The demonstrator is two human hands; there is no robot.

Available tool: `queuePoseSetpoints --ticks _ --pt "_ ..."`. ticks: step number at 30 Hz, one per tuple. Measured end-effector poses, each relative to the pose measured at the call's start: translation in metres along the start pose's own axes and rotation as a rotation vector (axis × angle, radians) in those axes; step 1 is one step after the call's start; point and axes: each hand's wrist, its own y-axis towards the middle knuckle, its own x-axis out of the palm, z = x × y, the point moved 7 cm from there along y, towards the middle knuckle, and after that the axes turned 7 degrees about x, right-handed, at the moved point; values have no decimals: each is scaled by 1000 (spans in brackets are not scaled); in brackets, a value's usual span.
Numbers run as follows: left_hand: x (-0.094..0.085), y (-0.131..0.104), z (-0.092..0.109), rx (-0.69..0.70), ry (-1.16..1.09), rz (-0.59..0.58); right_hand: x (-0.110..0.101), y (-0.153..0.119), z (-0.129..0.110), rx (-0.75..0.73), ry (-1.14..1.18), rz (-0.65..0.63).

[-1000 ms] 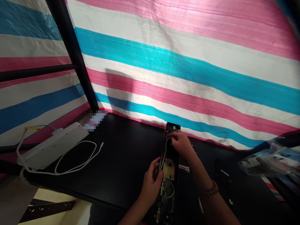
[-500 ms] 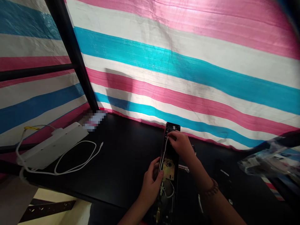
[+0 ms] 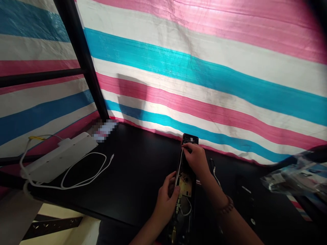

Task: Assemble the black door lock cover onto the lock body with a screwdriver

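Note:
A long, narrow black lock housing (image 3: 194, 141) lies on the black table with its inside facing up, its far end toward the striped sheet. Inside it are a brass-coloured plate (image 3: 188, 191) and a loop of white wire (image 3: 190, 210). A thin white wire (image 3: 179, 166) runs along the housing's left side. My left hand (image 3: 167, 199) holds that left edge beside the plate, thumb over the rim. Near the far end, my right hand (image 3: 196, 159) pinches the upper end of the white wire against the housing. The fingertips partly hide that spot.
On the left are a white power strip (image 3: 63, 154) and a white charging cable (image 3: 95, 177). Dark parts (image 3: 246, 195) and a clear plastic bag (image 3: 283, 177) are at the right. A striped sheet (image 3: 168, 98) and black post (image 3: 84, 64) bound the table.
The whole view has shifted slightly. Both hands keep their places on the housing and wire. A dark piece with a white wire beside my right forearm now shows more.

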Motion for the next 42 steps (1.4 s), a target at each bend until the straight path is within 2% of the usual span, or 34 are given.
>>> queuePoseSetpoints --ticks 5,11,19,27,36,42 --pt "0 0 -1 -5 -4 -1 -2 4 10 -24 -29 -52" --pt "0 0 -2 -2 -15 -4 3 6 11 -40 -79 -84" --pt "-2 0 -3 -2 10 1 4 -3 -3 -3 -197 1" --pt "-3 -1 4 -32 65 35 7 -11 -2 16 -130 70" --pt "-3 0 4 -6 51 40 6 -5 1 67 -114 1" --pt "-5 1 8 -1 47 47 11 1 -4 67 -262 -71"
